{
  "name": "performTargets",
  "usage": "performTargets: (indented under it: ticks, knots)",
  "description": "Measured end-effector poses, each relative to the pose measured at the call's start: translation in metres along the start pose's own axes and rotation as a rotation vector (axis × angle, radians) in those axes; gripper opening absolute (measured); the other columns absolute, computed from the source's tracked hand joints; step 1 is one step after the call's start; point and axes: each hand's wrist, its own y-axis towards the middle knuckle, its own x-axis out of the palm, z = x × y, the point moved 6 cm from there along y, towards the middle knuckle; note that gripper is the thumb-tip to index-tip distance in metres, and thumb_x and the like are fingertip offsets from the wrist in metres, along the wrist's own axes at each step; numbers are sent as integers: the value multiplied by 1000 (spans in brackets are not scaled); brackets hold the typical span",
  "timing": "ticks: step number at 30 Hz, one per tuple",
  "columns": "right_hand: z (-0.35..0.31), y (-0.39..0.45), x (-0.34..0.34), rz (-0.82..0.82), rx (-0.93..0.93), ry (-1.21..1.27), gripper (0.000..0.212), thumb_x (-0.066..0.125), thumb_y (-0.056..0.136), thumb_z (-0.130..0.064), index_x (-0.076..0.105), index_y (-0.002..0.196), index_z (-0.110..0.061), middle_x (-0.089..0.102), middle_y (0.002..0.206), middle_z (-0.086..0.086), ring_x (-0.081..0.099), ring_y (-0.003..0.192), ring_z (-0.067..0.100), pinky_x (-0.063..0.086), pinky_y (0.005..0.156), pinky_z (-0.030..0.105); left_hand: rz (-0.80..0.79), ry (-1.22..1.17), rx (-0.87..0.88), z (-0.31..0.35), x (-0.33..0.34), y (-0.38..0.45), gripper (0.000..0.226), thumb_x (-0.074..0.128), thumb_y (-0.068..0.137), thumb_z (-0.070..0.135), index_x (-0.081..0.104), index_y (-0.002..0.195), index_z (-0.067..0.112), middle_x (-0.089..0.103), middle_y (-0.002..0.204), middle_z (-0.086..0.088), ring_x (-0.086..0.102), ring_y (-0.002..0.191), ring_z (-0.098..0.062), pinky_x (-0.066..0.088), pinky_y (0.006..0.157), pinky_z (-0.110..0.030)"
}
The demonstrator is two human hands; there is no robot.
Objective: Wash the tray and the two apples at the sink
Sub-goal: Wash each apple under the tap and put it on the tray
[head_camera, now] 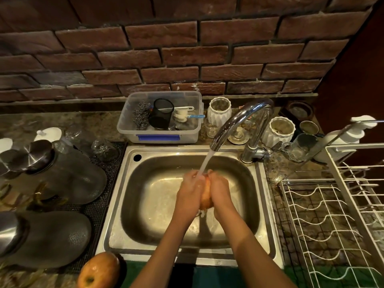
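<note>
Over the steel sink (145, 242), both hands enclose a reddish-yellow apple (206, 196). My left hand (190, 192) presses it from the left, my right hand (220, 189) from the right. Water runs from the chrome faucet (241, 119) onto the apple's top and my fingers. A second apple (99, 271), wet and yellow-red, rests on the counter at the sink's front left corner. No tray is visible.
A clear plastic tub (164, 133) with scourers, brushes and a mesh cup stands behind the sink. Large glass jars with steel lids (62, 173) crowd a black mat on the left. A white wire dish rack (332, 221) fills the right. White ribbed jars (219, 110) stand near the faucet.
</note>
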Motion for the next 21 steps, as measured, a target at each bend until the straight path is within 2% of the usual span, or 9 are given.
performTargets:
  ticks: [3,5,6,8,11,14,16,19,21]
  knots:
    - [2,2,5,-56,159,-9,36,38,99,-33,71,100,-18,73,100,13,67,97,30,55,91,45,16,18,61,9,1,-3,19,53,93,45,57,95,62,63,92,23,67,87,-3,51,63,-11]
    - [-9,1,10,-107,187,-82,33,40,101,-32,70,101,-19,71,103,13,66,102,32,53,96,48,84,-79,92,8,-2,-5,20,54,94,45,62,102,61,65,102,20,65,96,-5,56,77,-22]
    - [-14,1,13,-139,169,-129,29,42,101,-31,69,106,-19,69,104,12,65,105,32,52,98,50,120,-171,78,6,-4,-6,20,55,97,42,65,111,53,66,110,14,65,101,-8,58,83,-30]
    - [-22,4,18,-230,-4,-178,24,46,102,-33,61,119,-29,67,109,5,65,108,26,53,99,48,184,-383,-4,4,-8,-3,21,56,98,37,68,115,37,70,113,2,68,102,-15,58,80,-34]
    - [-23,-11,20,-350,-297,-230,27,53,97,-47,47,124,-43,64,116,-8,65,107,9,55,93,35,228,-630,-228,5,-13,7,20,60,95,32,73,105,22,75,104,-12,72,96,-25,59,75,-39]
    - [-25,-13,13,-189,-474,-260,20,55,93,-47,52,113,-46,65,113,-6,65,103,9,56,86,31,107,-552,-284,8,-8,10,23,58,92,33,74,102,20,76,102,-14,73,94,-26,61,74,-38]
    - [-25,-7,10,-85,-418,-209,17,55,92,-43,58,109,-40,68,104,-7,67,97,10,55,78,28,109,-472,-184,12,-4,7,21,56,94,37,72,105,28,75,103,-8,73,92,-20,59,68,-32]
    - [-26,8,14,-63,-174,-324,16,52,99,-29,63,109,-22,70,107,3,68,91,15,52,66,19,145,-291,54,18,-2,0,24,55,98,40,63,120,37,69,113,7,67,103,-10,58,81,-31]
    - [-30,6,20,-112,-6,-477,16,58,96,-21,62,109,-13,69,111,7,68,99,22,55,77,27,204,-213,125,18,-9,-2,20,59,97,33,64,116,38,67,116,7,65,108,-12,56,89,-36]
